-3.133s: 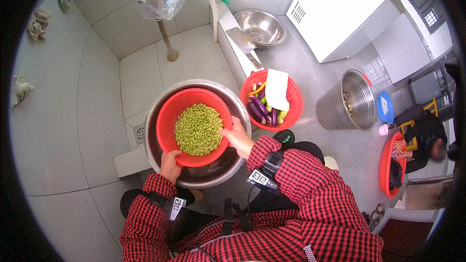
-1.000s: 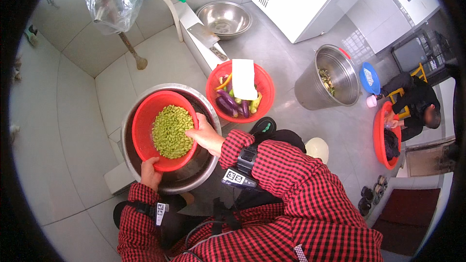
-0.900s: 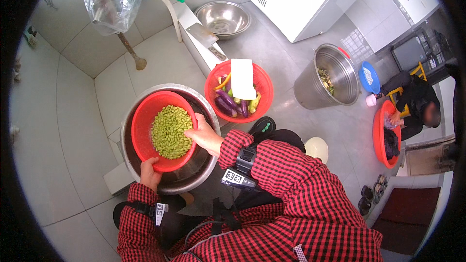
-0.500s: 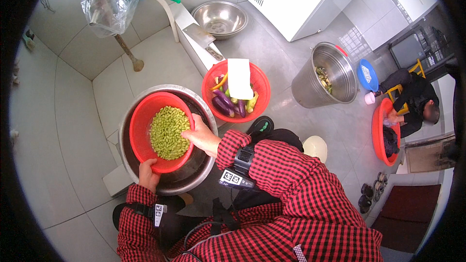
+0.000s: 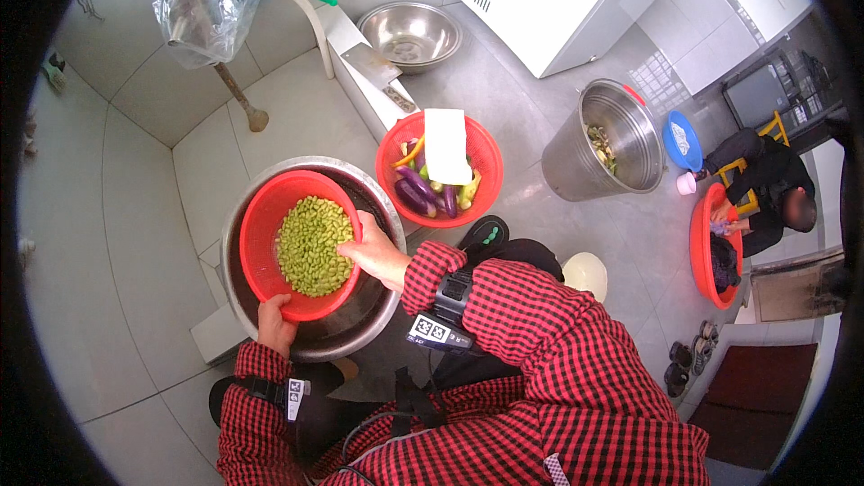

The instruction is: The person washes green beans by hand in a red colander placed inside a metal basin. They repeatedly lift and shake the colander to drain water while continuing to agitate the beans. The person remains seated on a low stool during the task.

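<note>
Both my hands grip a red plastic colander (image 5: 263, 243) of shelled green beans (image 5: 310, 243), held in a wide steel basin (image 5: 382, 319). My left hand (image 5: 277, 319) closes on its lower rim; my right hand (image 5: 376, 247) grips its right side, thumb inside near the beans. Just right of the basin is another red colander (image 5: 481, 148) with eggplants (image 5: 416, 191), other green and yellow vegetables and a white rectangular sheet or board (image 5: 443, 144) on top.
A cleaver (image 5: 369, 63) rests on a white ledge, near a steel bowl (image 5: 409, 36). At the right are a steel bucket (image 5: 567, 162), blue basin (image 5: 684, 139), cream bowl (image 5: 585, 279), shoes (image 5: 688, 360), and a seated person (image 5: 765, 189) at a red tub (image 5: 702, 270). A white appliance (image 5: 531, 0) stands behind.
Since three seconds ago the colander and my hands have shifted left in view, along with the surroundings as my view moved. My grip holds. The seated person's hands moved slightly.
</note>
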The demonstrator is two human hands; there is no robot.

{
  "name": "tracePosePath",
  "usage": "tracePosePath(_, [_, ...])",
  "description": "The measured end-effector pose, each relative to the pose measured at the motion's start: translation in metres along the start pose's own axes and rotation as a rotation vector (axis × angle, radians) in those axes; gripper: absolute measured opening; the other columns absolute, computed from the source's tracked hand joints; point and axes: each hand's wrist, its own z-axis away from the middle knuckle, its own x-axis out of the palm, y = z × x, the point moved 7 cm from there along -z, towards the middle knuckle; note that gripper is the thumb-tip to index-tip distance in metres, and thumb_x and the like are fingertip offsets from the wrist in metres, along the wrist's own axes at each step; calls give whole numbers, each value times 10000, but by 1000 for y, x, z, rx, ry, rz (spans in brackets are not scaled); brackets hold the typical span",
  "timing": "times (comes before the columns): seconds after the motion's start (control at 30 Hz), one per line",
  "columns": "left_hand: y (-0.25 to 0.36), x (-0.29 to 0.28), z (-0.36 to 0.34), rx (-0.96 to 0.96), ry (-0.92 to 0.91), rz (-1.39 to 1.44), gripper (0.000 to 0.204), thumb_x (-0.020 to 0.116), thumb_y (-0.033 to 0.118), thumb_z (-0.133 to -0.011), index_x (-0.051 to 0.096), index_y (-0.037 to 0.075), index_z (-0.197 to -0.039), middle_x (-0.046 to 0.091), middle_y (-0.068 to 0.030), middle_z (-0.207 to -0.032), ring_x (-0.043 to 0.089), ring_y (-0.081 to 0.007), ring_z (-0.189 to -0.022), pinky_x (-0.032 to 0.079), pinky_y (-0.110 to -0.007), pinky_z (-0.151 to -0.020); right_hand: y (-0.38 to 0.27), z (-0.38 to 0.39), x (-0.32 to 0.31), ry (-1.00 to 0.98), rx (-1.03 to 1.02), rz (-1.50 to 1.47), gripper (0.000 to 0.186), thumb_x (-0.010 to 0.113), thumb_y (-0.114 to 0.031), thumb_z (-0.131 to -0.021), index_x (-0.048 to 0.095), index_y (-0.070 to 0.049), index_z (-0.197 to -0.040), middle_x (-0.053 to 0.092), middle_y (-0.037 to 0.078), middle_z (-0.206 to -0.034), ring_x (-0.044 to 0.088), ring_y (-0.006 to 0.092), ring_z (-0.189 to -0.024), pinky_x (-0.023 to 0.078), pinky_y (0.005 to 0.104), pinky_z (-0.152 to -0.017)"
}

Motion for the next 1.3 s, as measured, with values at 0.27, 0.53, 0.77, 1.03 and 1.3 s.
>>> tracePosePath(0.27, [1, 4, 2, 11, -44, -2, 434, 422, -57, -738, 424, -24, -1170, 497, -164, -1162, 498, -315, -1062, 409, -454, -934, -2, 3, 1, 15, 15, 15, 567, 552, -16, -748, 282, 20, -1245, 443, 116, -1137, 436, 183, -1080, 347, 305, -939])
tracePosePath(0.53, [3, 4, -1, 37, -66, 55, 475, 407, -115, -707, 435, -23, -1173, 513, -140, -1153, 518, -304, -1035, 435, -454, -900, -4, 3, 2, 24, 13, 17, 564, 552, -17, -741, 290, 13, -1240, 439, 116, -1135, 428, 184, -1081, 335, 305, -945])
tracePosePath(0.77, [1, -3, -5, 7, -22, 39, 460, 405, -116, -713, 442, -22, -1162, 519, -135, -1137, 522, -301, -1026, 446, -452, -888, 3, -2, 3, 37, 20, 42, 561, 550, -18, -739, 295, 11, -1237, 439, 118, -1136, 425, 188, -1084, 331, 306, -945])
tracePosePath(1.03, [3, -4, -4, 45, -23, 47, 483, 414, -115, -702, 442, -1, -1171, 521, -125, -1141, 525, -296, -1020, 455, -451, -873, 9, -7, 4, 33, 5, 41, 566, 553, -11, -738, 298, 7, -1243, 438, 120, -1155, 419, 191, -1106, 324, 310, -956])
tracePosePath(1.3, [3, -6, -8, 53, -27, -16, 467, 429, -65, -723, 423, 2, -1185, 494, -142, -1165, 494, -316, -1063, 415, -478, -921, 9, -7, 5, 42, 43, 45, 584, 553, -11, -743, 276, 5, -1257, 431, 122, -1166, 419, 196, -1112, 319, 309, -963])
